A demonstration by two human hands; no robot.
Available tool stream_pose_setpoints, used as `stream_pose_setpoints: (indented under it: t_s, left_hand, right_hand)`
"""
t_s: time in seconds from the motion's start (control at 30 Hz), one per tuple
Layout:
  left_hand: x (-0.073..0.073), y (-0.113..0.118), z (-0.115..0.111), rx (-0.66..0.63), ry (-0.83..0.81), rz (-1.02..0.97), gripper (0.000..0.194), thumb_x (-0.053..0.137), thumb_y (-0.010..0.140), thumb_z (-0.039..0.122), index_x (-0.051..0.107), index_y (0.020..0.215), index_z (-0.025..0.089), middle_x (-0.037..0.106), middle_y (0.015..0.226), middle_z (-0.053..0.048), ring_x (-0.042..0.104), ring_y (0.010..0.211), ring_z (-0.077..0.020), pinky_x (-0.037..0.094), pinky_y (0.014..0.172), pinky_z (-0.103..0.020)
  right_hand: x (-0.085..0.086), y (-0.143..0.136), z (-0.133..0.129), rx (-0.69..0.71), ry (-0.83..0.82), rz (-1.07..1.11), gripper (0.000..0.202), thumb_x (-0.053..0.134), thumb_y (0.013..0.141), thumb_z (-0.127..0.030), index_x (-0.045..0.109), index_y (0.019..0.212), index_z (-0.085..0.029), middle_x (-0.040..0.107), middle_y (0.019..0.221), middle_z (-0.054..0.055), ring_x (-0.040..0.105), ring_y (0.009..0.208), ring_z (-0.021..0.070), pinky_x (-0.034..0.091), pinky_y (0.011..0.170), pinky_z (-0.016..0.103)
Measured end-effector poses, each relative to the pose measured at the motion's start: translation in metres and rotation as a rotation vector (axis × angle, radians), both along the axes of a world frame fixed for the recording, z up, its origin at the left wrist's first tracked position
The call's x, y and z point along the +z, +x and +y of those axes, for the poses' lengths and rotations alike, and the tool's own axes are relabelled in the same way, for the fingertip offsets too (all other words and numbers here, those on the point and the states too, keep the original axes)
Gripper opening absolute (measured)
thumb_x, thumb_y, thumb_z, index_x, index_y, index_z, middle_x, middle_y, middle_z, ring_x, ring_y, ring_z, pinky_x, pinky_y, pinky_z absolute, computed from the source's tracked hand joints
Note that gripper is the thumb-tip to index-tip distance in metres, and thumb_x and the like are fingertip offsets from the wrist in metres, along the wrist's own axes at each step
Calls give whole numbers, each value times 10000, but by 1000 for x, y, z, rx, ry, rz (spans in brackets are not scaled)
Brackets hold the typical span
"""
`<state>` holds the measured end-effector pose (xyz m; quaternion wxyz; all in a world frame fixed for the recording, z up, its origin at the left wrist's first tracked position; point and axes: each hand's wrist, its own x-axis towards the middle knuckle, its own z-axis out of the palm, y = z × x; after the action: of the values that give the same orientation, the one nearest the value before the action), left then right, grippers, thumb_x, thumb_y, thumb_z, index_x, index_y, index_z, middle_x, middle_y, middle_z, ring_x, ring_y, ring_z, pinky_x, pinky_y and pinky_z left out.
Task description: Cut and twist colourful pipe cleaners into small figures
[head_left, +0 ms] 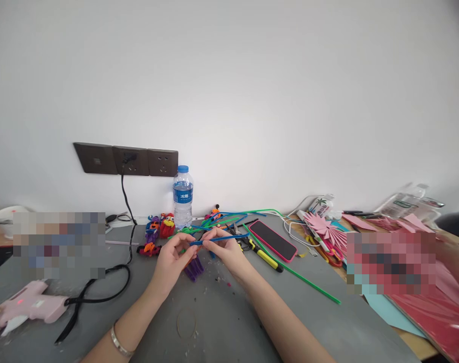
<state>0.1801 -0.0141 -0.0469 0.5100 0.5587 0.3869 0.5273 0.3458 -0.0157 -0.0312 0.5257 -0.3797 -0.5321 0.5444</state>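
We are holding blue stem [229, 238] above grey desk [214, 327], in front of bottle [183, 199]: left hand [175, 253] pinching near one end, right hand [222, 249] pinching just beside, far end jutting rightward. We are judging stem light, bendy, perhaps wire-cored, hardly slippery or fragile; close-set fingertip pinches are suiting it best.

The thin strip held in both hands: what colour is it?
Blue; the thin strip shows best in the head view, the only one.
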Motion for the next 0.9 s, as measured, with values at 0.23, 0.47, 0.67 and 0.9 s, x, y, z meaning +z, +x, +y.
stream_pose_setpoints:
  t_s: [0.23,0.47,0.67,0.9]
  left_hand:
    - [-2,-1,2,31,-31,-36,298,730,694,427,610,808,179,633,798,-15,655,761,-182,590,686,-309]
    - [-1,0,1,44,-128,-88,331,783,645,421,635,795,166,656,789,-13,667,759,-175,594,710,-302]
    - [0,3,-1,1,-269,-268,325,838,614,369,649,782,164,664,736,11,668,717,-137,578,686,-236]
    - [10,4,-3,-13,-371,-430,323,887,559,328,682,740,157,683,725,20,664,679,-109,574,693,-201]
  right_hand:
    - [0,2,0,20,-34,-41,257,747,727,-392,578,726,-198,593,739,-15,581,675,141,447,671,269]
    - [-3,2,0,35,-27,-37,265,747,733,-391,576,735,-189,605,738,-12,591,678,138,447,666,264]
    - [-4,0,1,41,19,-90,274,727,749,-407,575,714,-181,597,710,-9,559,649,128,429,619,246]
    - [-7,-2,0,37,91,-110,251,722,763,-392,586,759,-182,596,741,-9,573,668,128,456,625,248]
